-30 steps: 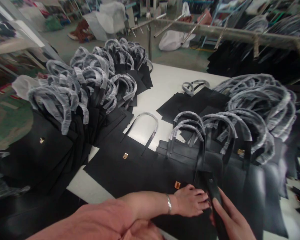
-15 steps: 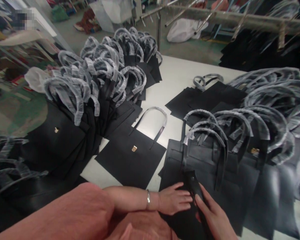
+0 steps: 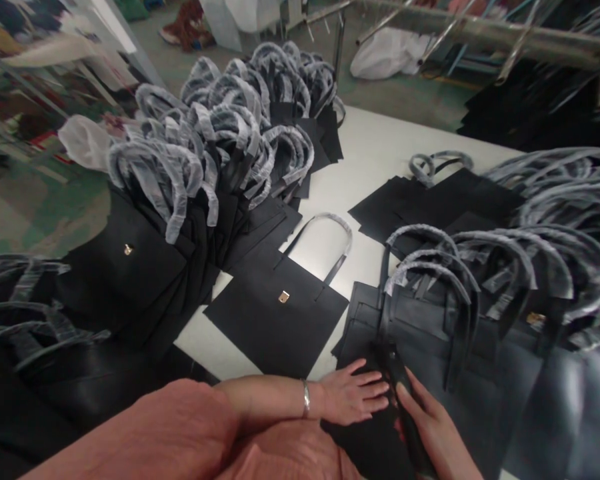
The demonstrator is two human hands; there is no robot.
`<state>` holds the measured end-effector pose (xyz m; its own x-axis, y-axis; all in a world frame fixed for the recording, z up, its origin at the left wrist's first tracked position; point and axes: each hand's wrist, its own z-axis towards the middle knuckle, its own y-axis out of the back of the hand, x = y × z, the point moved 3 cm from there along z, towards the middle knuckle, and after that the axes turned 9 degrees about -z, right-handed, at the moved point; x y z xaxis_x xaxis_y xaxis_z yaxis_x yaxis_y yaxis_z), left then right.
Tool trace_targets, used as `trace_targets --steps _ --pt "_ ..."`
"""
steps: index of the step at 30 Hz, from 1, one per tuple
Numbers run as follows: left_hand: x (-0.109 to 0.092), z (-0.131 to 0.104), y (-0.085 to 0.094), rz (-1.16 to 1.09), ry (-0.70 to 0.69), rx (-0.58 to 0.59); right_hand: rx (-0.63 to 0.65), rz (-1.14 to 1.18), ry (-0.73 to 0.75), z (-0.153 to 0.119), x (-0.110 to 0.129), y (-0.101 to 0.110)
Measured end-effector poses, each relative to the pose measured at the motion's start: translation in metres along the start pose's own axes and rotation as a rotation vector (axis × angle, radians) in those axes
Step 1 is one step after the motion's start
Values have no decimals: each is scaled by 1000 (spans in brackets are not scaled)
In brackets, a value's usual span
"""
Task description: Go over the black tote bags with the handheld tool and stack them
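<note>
My left hand lies flat with spread fingers on a black handbag piece in front of me. My right hand is wrapped round a long black handheld tool; its exact kind is hard to make out. The tool's far end is at the base of a strap on the black bags, beside my left fingertips. Whether it touches the bag there I cannot tell. Left of centre, a single black bag with a gold clasp lies flat, its handle partly wrapped in clear plastic.
A large pile of black bags with plastic-wrapped handles covers the left of the white table. More wrapped handles crowd the right, and a smaller stack lies behind. A metal rack stands beyond the table.
The camera view has turned slightly left, so the bags and table appear farther right. My left hand stays flat and my right hand keeps its grip on the black tool.
</note>
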<state>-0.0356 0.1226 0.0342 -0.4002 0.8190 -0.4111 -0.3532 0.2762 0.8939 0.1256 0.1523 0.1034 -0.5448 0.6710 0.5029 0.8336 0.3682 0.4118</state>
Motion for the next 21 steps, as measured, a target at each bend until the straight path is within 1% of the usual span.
trace_targets --steps 1,2,4,6,7,9,11,13,16,18,21 --pt "1 0 0 -7 -7 -5 -5 -9 -2 3 3 -2" --pt "1 -1 1 -13 -15 -13 -40 -25 8 7 8 -2" --pt "2 -2 2 -25 -24 -40 -156 -50 44 16 19 -3" --pt "2 -2 2 -34 -25 -70 -206 -36 67 19 27 -4" --pt "2 -3 1 -40 -25 -85 -200 -27 73 18 29 -6" --pt "3 -3 -1 -57 -28 -101 -142 0 73 12 30 -12" --pt "3 -2 -4 -83 -34 -99 -64 38 71 6 31 -21" --pt "4 0 -8 -108 -33 -82 -24 69 75 7 36 -32" --pt "5 1 -10 -121 -32 -50 -42 76 81 21 49 -44" --pt "6 0 -9 -116 -32 -43 -57 74 83 28 55 -47" --pt "7 -1 -6 -127 -37 -56 -69 60 81 24 54 -46"
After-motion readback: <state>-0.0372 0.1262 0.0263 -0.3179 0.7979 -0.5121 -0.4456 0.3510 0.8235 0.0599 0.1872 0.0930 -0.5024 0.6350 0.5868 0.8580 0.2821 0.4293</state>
